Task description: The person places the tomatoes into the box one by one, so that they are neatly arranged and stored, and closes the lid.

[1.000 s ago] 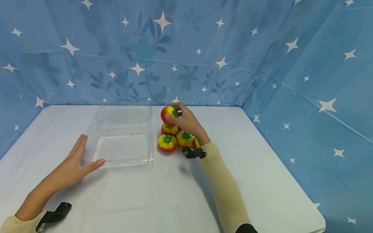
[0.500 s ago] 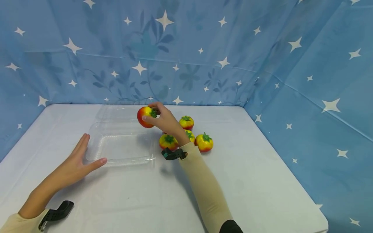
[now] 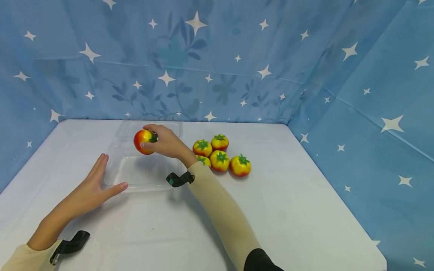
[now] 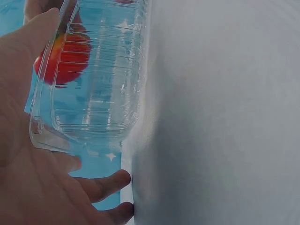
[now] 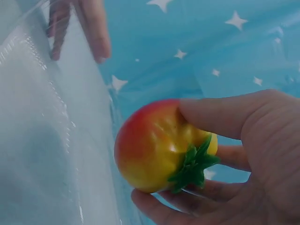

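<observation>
My right hand (image 3: 166, 142) grips a red and yellow tomato (image 3: 143, 142) with a green leafy top, thumb on one side and fingers on the other. In the head view the tomato hangs over a clear plastic clamshell container (image 3: 116, 180), which lies with its lid folded back behind it. The right wrist view shows the tomato (image 5: 150, 145) between thumb and fingertips, beside the container's clear wall (image 5: 89, 126). At the container's left front corner my left hand (image 3: 91, 192) lies with fingers straight and thumb spread. In the left wrist view the container (image 4: 98, 93) stands between thumb and fingers.
Several more tomatoes (image 3: 219, 161) with green tops sit clustered on the white table (image 3: 298, 210), right of the container. My right forearm partly covers one of them. A blue star-patterned curtain (image 3: 217, 56) borders the table at the back and right.
My right hand has carried the tomato leftward, from above the cluster to over the container. More of the other tomatoes show now. The left hand has stayed by the container corner.
</observation>
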Demonstrator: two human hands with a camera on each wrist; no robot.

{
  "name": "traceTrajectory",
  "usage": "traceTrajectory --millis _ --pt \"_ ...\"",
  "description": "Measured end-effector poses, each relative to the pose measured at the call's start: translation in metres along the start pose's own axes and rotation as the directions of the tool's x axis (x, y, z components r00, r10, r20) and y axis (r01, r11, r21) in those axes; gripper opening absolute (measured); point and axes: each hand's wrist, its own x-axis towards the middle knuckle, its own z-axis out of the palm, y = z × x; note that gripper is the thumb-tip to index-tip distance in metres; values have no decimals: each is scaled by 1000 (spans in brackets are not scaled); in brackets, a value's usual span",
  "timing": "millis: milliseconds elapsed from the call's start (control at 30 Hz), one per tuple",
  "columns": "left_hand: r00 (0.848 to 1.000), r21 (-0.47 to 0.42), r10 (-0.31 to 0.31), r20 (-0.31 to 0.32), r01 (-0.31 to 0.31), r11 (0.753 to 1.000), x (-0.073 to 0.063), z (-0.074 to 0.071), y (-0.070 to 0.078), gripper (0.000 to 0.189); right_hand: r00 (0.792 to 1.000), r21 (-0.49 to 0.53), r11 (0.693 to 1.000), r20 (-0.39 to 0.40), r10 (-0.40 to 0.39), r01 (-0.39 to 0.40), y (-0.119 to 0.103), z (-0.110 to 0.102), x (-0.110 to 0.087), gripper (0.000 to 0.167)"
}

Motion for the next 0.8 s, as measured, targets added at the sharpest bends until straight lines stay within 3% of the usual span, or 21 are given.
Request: traceTrajectory --millis 367,633,800 --pt "1000 4 23 1 -23 1000 -1 0 -2 126 991 -160 987 121 47 -27 -17 35 31 55" --pt "1000 1 22 1 -22 1000 -1 1 -1 128 983 -378 925 160 86 -20 -26 52 37 40" --pt "1000 7 25 2 -25 1000 -1 0 0 128 974 -441 897 190 122 -26 -31 54 36 54"
